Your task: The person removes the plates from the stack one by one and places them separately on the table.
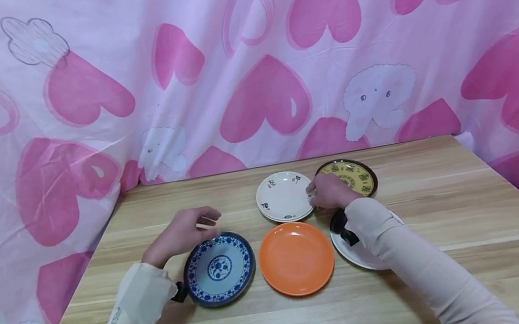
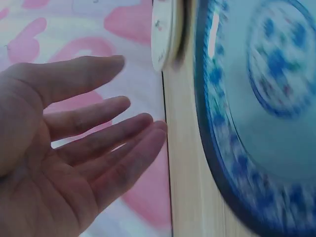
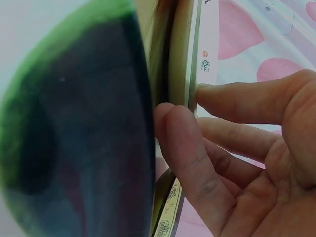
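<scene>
My right hand (image 1: 333, 191) is at the right edge of a white plate (image 1: 285, 196) with small dark and red motifs. In the right wrist view the thumb (image 3: 237, 101) and fingers (image 3: 187, 153) pinch that plate's rim (image 3: 191, 64). A second rim shows just under it, so it seems to lie on another plate. My left hand (image 1: 186, 235) hovers over the far left edge of a blue-and-white patterned plate (image 1: 219, 269). Its fingers (image 2: 123, 173) are relaxed, slightly bent and apart, holding nothing.
An orange plate (image 1: 295, 258) lies in the middle of the wooden table (image 1: 308, 321). Behind the right hand is a yellow plate (image 1: 360, 176) with a brown rim. A white plate (image 1: 358, 255) is partly hidden under the right forearm. A pink heart-patterned curtain (image 1: 262, 102) hangs behind.
</scene>
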`<state>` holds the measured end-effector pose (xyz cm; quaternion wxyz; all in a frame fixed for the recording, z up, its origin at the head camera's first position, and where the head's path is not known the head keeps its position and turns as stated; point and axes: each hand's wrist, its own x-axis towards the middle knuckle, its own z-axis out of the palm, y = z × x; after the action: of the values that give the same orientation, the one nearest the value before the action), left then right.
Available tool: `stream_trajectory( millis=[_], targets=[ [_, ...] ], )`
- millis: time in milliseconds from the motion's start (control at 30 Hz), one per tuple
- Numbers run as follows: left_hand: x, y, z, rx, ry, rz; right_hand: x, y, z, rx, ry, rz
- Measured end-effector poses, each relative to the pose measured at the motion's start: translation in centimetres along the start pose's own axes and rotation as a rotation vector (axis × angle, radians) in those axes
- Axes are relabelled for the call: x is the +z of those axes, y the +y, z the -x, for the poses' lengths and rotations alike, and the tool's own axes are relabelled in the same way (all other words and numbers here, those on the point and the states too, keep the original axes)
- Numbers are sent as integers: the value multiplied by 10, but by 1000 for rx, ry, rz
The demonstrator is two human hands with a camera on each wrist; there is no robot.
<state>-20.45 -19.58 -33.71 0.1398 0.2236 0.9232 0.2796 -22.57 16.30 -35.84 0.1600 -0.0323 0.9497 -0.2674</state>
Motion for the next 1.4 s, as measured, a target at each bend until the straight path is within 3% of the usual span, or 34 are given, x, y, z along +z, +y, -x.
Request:
stream_trajectory(
  millis=[233,367,800,967,1167,1400],
  targets=[
    [2,15,-30,-27,-10,111,-1,-1,0,10,-7,1],
    [6,22,-46,-22,-18,110,-1,-1,0,17,-8,2],
    [29,43,-86,-134,-22,153,0,6,-4,-37,86,83],
    [35,48,-96,-154,-15,201,2,9,-5,-45,122,86],
    [39,50,-99,-167,18,125,3,8,-6,-95,150,128],
    [46,52,-101,-132,43,103,2,9,-8,-62,155,105]
  ],
)
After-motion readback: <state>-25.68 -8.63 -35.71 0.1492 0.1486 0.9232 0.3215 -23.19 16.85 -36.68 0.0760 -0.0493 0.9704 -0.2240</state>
